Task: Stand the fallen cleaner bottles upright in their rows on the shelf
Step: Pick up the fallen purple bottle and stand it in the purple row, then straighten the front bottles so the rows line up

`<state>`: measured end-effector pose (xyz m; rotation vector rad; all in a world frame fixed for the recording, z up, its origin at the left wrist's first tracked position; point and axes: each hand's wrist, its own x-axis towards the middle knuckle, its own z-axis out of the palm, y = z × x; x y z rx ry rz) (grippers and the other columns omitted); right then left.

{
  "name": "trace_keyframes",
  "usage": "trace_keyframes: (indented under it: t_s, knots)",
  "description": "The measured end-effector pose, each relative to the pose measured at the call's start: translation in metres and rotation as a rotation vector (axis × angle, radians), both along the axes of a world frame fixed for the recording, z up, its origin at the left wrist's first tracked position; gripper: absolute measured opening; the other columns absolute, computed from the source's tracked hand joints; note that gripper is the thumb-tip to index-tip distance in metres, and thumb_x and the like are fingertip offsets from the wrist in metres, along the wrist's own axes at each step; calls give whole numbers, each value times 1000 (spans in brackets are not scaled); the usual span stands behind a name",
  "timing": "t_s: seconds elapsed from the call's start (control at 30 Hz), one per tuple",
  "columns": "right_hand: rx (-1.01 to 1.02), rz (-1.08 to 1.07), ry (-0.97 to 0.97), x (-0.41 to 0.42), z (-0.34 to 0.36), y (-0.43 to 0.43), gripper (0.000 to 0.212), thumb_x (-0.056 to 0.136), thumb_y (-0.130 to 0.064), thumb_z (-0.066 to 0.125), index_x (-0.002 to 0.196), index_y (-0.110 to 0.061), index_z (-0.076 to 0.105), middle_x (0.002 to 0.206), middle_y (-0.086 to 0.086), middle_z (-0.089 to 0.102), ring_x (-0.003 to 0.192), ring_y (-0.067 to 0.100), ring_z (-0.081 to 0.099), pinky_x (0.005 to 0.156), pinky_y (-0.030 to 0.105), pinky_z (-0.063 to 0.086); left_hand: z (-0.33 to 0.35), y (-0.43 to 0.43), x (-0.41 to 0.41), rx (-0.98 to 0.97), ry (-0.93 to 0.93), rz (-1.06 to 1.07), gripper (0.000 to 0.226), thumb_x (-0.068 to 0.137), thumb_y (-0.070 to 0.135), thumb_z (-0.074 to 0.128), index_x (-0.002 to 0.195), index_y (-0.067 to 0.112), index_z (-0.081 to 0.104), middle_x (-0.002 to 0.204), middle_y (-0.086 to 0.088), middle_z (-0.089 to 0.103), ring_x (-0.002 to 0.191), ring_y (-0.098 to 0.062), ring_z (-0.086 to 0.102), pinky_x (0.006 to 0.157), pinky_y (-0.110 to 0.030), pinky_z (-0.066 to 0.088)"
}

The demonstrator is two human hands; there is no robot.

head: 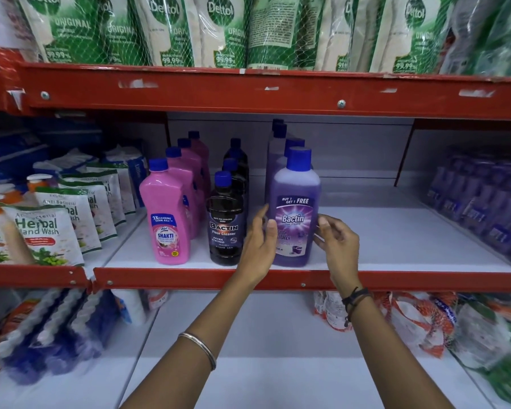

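Note:
Three rows of blue-capped cleaner bottles stand upright on the white middle shelf: pink Shakti bottles, black Bactin bottles and purple Bactin bottles. The front purple bottle stands near the shelf's front edge. My left hand is at its left side with fingers spread and the thumb tip resting on the label. My right hand is at its right side, fingers loosely curled, their tips just touching the bottle. Neither hand wraps around it.
Herbal hand wash pouches fill the bay to the left. Wrapped packs of purple bottles sit at the right end. Dettol pouches hang behind netting above the red beam. More packs lie on the shelf below.

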<state>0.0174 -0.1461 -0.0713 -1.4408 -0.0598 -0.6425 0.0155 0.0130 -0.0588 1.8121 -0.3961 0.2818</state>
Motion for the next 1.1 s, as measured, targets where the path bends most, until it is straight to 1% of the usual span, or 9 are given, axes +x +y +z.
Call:
trace_keyframes:
  t_s: [0.1, 0.17, 0.3, 0.43, 0.6, 0.77, 0.87, 0.97, 1.1]
  knots:
    - [14, 57, 16, -2, -1, 10, 34, 97, -37, 40, 116, -22, 64, 110, 0, 69, 102, 12, 67, 82, 20, 56, 7, 3, -2, -8, 6, -105, 78, 71, 83, 13, 142, 51, 7, 140, 38, 18, 138, -5, 25, 116, -38, 25]
    - [22, 82, 44, -2, -1, 13, 47, 96, -43, 35, 128, -17, 57, 117, -2, 65, 105, 7, 64, 83, 16, 54, 8, 5, -2, 18, 0, -133, 84, 61, 90, 9, 137, 57, -3, 132, 44, 6, 132, 6, 13, 110, -25, 19]
    - [8, 155, 56, -18, -7, 1, 64, 87, -56, 33, 132, -15, 53, 120, -3, 62, 102, 0, 62, 79, 11, 52, 0, 0, -24, 76, 33, -162, 86, 60, 90, 6, 137, 55, -10, 141, 30, 5, 127, 11, 3, 107, -22, 11]
    - [-5, 156, 63, -26, -11, -4, 72, 82, -62, 34, 132, -15, 53, 124, -1, 61, 106, 7, 63, 79, 12, 53, -5, 1, -32, 143, 40, -165, 88, 58, 89, 1, 137, 55, -14, 157, 11, 7, 127, 5, 9, 107, -27, 14]
    - [-16, 133, 49, -29, -4, -6, 72, 81, -64, 34, 131, -15, 55, 120, -3, 63, 102, 4, 64, 74, 11, 53, -2, 3, -33, 158, 34, -188, 87, 57, 90, 4, 136, 57, -15, 142, 33, -4, 137, 3, -1, 116, -37, 10]
    - [-33, 133, 49, -36, -5, -3, 68, 84, -60, 32, 133, -18, 53, 123, -1, 60, 110, 13, 61, 74, 8, 52, -2, 4, -38, 158, 45, -186, 84, 61, 87, 7, 136, 57, -13, 142, 35, -6, 145, -8, -2, 119, -53, 14]
    - [-19, 18, -5, -45, -3, 6, 52, 96, -50, 29, 130, -19, 53, 128, 1, 58, 114, 4, 56, 74, 0, 45, -6, 2, -42, 48, -36, -26, 78, 69, 84, 12, 140, 53, 11, 153, 18, 16, 143, -8, 12, 119, -47, 19]
    - [-81, -232, -211, -57, -2, 25, 40, 97, -40, 30, 123, -22, 54, 125, 0, 54, 111, -11, 50, 84, 0, 40, -9, 13, -44, -190, -272, 293, 60, 85, 71, 18, 136, 43, 31, 146, 3, 34, 136, -5, 31, 115, -32, 28]
    - [-202, -23, -381, -63, 2, 67, 45, 97, -43, 29, 125, -21, 55, 128, -2, 59, 122, 12, 54, 99, 25, 45, -6, 47, -28, -283, -230, 421, 67, 83, 72, 15, 141, 39, 24, 154, 2, 21, 143, -14, 20, 114, -33, 22]
